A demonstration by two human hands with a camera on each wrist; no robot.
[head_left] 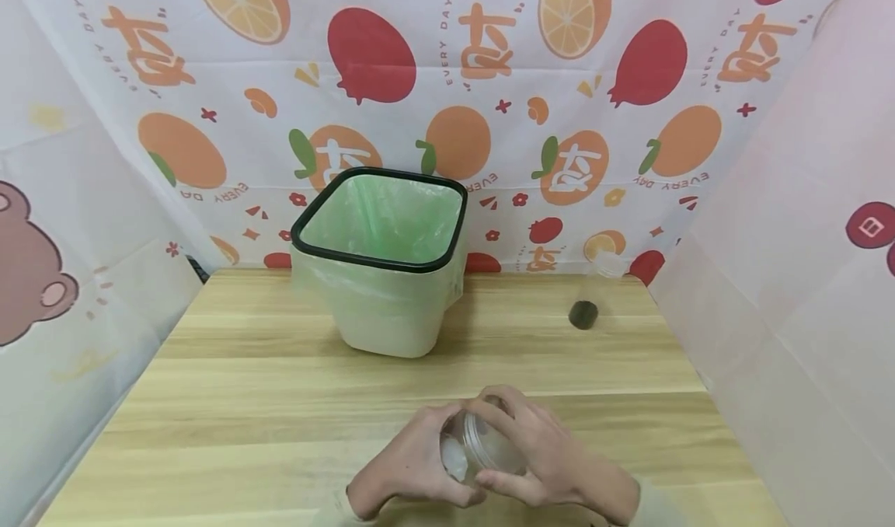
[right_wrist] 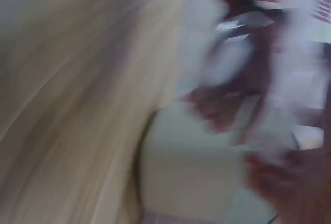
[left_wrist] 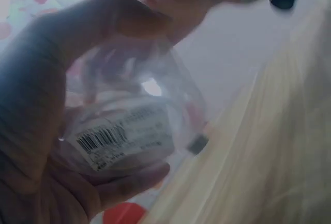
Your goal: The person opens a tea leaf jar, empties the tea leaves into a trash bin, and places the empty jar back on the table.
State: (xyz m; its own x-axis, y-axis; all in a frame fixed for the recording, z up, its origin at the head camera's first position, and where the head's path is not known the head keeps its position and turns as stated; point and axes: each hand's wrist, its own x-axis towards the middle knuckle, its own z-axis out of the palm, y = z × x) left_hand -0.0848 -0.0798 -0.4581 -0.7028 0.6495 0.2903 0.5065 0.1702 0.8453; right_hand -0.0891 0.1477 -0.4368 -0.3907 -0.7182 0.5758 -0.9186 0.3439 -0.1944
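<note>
A clear plastic jar (head_left: 495, 448) is held low over the front of the table, between both hands. My left hand (head_left: 423, 457) grips its left end, where a white label (head_left: 453, 457) shows. The left wrist view shows that label (left_wrist: 126, 136) close up, printed with a barcode, and thumb and fingers curled around the jar. My right hand (head_left: 538, 449) wraps the other end, beside the ringed neck, its fingers arched over the top and the thumb below. Motion blurs the right wrist view, where the jar is only a pale shape among the fingers.
A pale bin (head_left: 391, 321) with a black rim and green-tinted liner stands at the back, left of centre. Toward the back right is a clear container (head_left: 594, 286) with a dark base (head_left: 583, 315). Printed cloth (head_left: 517, 92) hangs behind and along both sides of the wooden table (head_left: 266, 403).
</note>
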